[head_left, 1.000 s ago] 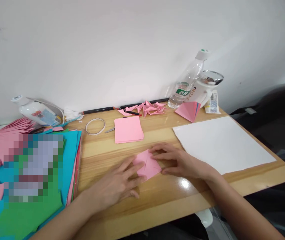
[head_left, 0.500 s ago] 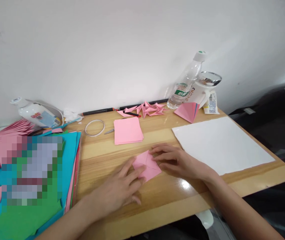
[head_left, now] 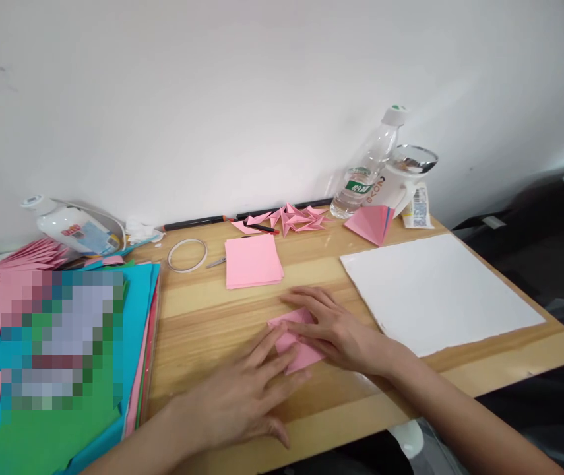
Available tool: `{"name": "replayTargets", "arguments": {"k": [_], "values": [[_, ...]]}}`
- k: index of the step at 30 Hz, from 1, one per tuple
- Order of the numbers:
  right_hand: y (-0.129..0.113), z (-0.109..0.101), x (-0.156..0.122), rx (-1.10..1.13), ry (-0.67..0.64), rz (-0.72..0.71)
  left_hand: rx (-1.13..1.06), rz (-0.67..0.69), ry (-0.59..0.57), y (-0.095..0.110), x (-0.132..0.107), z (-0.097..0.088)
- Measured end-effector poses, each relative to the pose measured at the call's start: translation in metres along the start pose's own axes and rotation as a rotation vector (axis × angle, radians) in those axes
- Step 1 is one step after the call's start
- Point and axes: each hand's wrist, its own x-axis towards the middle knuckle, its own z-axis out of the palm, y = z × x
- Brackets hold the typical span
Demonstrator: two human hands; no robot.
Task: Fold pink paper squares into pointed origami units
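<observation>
A small pink sheet of origami paper (head_left: 305,359), folded into a square, lies on the wooden table between my hands. My left hand (head_left: 242,389) has its fingers spread, with the fingertips on the paper's left edge and the thumb apart near the table's front. From the right, my right hand (head_left: 344,330) reaches over the paper, its fingers stretched out and laid flat across the upper part. Those fingers hide some of the folds. Beyond them rests a stack of pink square paper (head_left: 254,260).
Scissors (head_left: 216,262) poke out from under the stack, beside a roll of tape (head_left: 187,255). Folded pink pieces (head_left: 296,218) lie by the wall. A water bottle (head_left: 363,171) and a mug (head_left: 400,178) stand behind a white board (head_left: 440,290). Coloured paper (head_left: 138,316) fills the left.
My right hand has moved left over the folded paper, covering more of it. The paper has shifted slightly toward me, and my left hand has come a little nearer with fingers spread.
</observation>
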Motion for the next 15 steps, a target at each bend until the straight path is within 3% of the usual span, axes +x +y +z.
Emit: {"name": "replayTargets", "arguments": {"k": [7, 15], "values": [[-0.002, 0.006, -0.001, 0.008, 0.189, 0.101, -0.028, -0.063, 0.038, -0.007, -0.001, 0.001], [-0.003, 0.007, 0.005, 0.006, 0.201, 0.076, 0.111, -0.146, 0.126, -0.012, -0.003, 0.004]]}}
